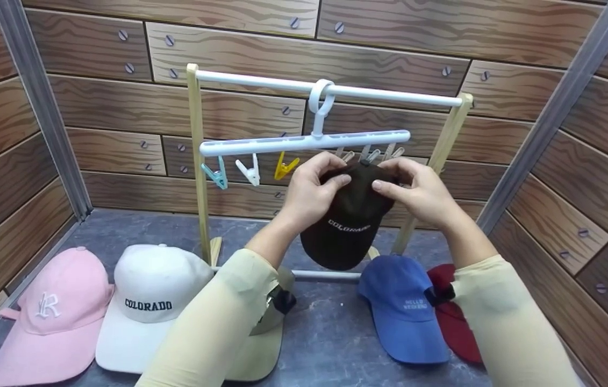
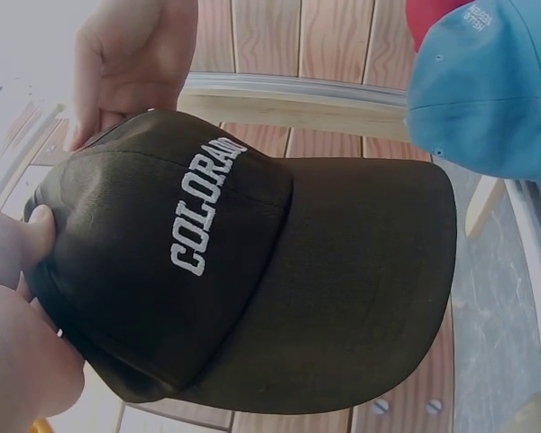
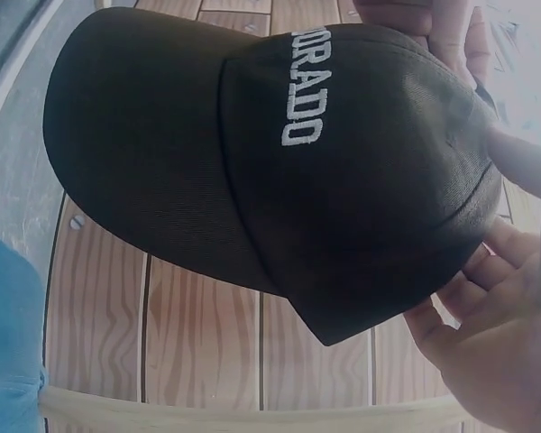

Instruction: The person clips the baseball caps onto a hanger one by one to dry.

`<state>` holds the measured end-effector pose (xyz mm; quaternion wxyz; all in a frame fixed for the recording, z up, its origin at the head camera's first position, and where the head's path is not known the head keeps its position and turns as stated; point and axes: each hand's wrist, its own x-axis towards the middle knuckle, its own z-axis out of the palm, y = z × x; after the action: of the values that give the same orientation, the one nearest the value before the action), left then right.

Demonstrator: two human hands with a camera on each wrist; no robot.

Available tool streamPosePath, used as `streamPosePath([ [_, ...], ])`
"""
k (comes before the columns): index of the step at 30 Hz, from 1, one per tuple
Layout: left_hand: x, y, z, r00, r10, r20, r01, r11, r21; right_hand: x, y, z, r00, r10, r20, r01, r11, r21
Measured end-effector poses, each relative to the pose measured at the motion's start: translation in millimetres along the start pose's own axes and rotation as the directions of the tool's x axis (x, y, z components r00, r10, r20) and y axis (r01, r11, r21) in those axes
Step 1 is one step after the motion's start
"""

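A black baseball cap (image 1: 344,231) lettered COLORADO hangs brim down between the two hands, in front of the white hanger (image 1: 277,144). My left hand (image 1: 312,188) pinches the crown's left side, thumb on the front and fingers behind. On the opposite side my right hand (image 1: 419,191) pinches the crown the same way. The crown's top is close under beige clips (image 1: 394,152) and a grey clip (image 1: 373,156) on the hanger's right half. In the left wrist view, the cap's brim (image 2: 370,280) points right, away from the left thumb (image 2: 41,233). The cap's back is hidden.
The hanger hooks on the rail (image 1: 260,81) of a wooden-legged rack. Teal (image 1: 217,174), white (image 1: 250,173) and yellow (image 1: 285,167) clips dangle at its left. Pink (image 1: 62,317), white (image 1: 158,285), olive (image 1: 260,349), blue (image 1: 403,317) and red (image 1: 457,328) caps lie on the table.
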<state>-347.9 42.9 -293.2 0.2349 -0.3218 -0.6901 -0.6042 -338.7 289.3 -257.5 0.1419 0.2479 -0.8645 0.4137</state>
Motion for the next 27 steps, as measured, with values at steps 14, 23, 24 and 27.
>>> streamPosePath([
  [14, -3.3, -7.9, 0.1, 1.000, -0.005, -0.013, 0.005, 1.000, -0.026, 2.8, 6.5, 7.4, 0.972, 0.144, -0.187, -0.145, 0.989, 0.012],
  [23, -4.1, -9.7, -1.5, 1.000, -0.013, -0.014, 0.013, 1.000, -0.010, 8.5, 5.0, 16.8, 0.915, 0.282, -0.290, -0.288, 0.957, 0.023],
  [24, -4.0, -10.1, -1.5, 1.000, -0.012, -0.014, 0.012, 1.000, -0.011, 9.2, 4.3, 18.0, 0.906, 0.305, -0.293, -0.308, 0.951, 0.038],
  [27, -4.5, -11.1, -1.8, 1.000, -0.015, -0.011, 0.014, 1.000, -0.010, 11.7, 1.7, 20.9, 0.882, 0.367, -0.295, -0.362, 0.929, 0.074],
])
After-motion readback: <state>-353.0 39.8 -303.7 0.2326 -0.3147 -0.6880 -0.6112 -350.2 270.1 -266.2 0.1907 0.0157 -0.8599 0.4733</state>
